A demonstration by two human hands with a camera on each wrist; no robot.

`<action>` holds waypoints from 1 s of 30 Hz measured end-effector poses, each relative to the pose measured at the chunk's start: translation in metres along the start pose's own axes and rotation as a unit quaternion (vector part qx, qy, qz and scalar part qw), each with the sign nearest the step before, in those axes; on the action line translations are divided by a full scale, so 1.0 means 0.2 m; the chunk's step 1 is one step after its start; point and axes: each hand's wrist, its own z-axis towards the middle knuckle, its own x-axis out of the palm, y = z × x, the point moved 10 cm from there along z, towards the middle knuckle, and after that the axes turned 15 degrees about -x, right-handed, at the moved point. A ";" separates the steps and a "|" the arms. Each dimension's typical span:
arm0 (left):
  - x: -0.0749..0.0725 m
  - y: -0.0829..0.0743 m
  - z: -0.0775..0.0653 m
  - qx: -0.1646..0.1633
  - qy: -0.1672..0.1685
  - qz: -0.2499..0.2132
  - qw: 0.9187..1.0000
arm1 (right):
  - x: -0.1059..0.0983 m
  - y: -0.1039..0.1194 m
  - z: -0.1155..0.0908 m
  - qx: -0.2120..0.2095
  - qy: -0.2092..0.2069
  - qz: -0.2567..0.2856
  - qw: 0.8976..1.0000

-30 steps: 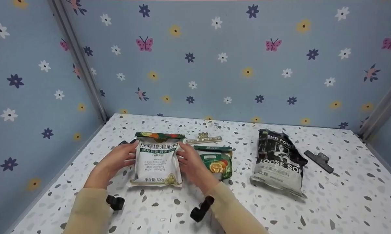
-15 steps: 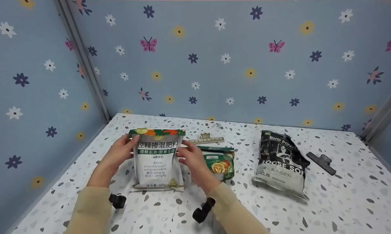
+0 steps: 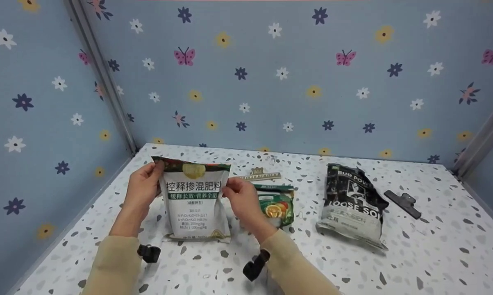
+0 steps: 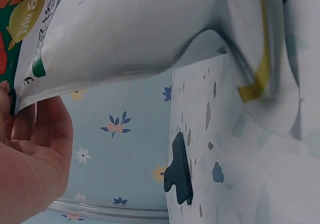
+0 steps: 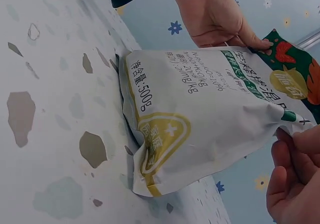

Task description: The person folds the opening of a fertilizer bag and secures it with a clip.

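Observation:
A white fertilizer bag (image 3: 193,205) with a green, fruit-printed top band stands upright on the speckled table, its front toward me. My left hand (image 3: 141,184) pinches its upper left corner, thumb on the front, as the left wrist view also shows at the bag's corner (image 4: 25,91). On the other side my right hand (image 3: 244,200) pinches the right edge below the band, thumb and curled fingers at the bag's side (image 5: 285,129). Behind the right hand lies a green pouch with orange pictures (image 3: 277,207), partly hidden.
A black-and-white soil bag (image 3: 353,205) lies to the right, with a black clip (image 3: 404,203) beside it. A gold clip (image 3: 260,175) lies behind the green pouch. The left wrist view shows another black clip (image 4: 179,174). Patterned walls (image 3: 287,82) border the table.
The bag has tipped up toward me and its top has risen, left corner highest. My left hand has shifted up to that corner; my right fingers have closed on the right edge.

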 end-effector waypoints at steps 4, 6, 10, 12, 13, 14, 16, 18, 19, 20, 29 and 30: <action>0.00 -0.01 -0.01 0.000 0.002 -0.040 0.999 | 0.00 0.02 0.00 -0.001 0.019 -0.014 1.000; 0.00 -0.02 -0.02 0.004 0.004 -0.051 0.999 | -0.01 0.04 0.00 -0.008 0.023 -0.015 1.000; 0.00 -0.03 -0.02 0.019 0.014 -0.064 0.998 | -0.06 0.13 0.03 -0.070 0.002 -0.026 0.997; 0.00 -0.04 -0.03 0.027 0.020 -0.068 0.997 | -0.08 0.19 0.03 -0.108 -0.015 -0.029 0.994; 0.00 -0.05 -0.03 0.033 0.022 -0.070 0.997 | -0.10 0.22 0.03 -0.126 -0.022 -0.033 0.991; 0.00 -0.06 -0.04 0.039 0.024 -0.074 0.996 | -0.11 0.24 0.03 -0.141 -0.026 -0.033 0.989; -0.01 -0.07 -0.05 0.054 0.020 -0.081 0.995 | -0.12 0.29 0.03 -0.160 -0.028 -0.038 0.986; -0.02 -0.10 -0.05 0.071 0.011 -0.087 0.994 | -0.12 0.32 0.03 -0.171 -0.025 -0.045 0.984; -0.03 -0.11 -0.06 0.077 0.008 -0.091 0.993 | -0.12 0.33 0.03 -0.173 -0.024 -0.052 0.983; -0.04 -0.11 -0.06 0.081 0.003 -0.094 0.992 | -0.12 0.34 0.03 -0.175 -0.022 -0.056 0.983; -0.07 -0.13 -0.08 0.078 -0.007 -0.095 0.992 | -0.11 0.42 0.01 -0.198 -0.005 -0.090 0.976; -0.07 -0.13 -0.08 0.078 -0.006 -0.093 0.993 | -0.10 0.43 0.01 -0.204 -0.002 -0.093 0.975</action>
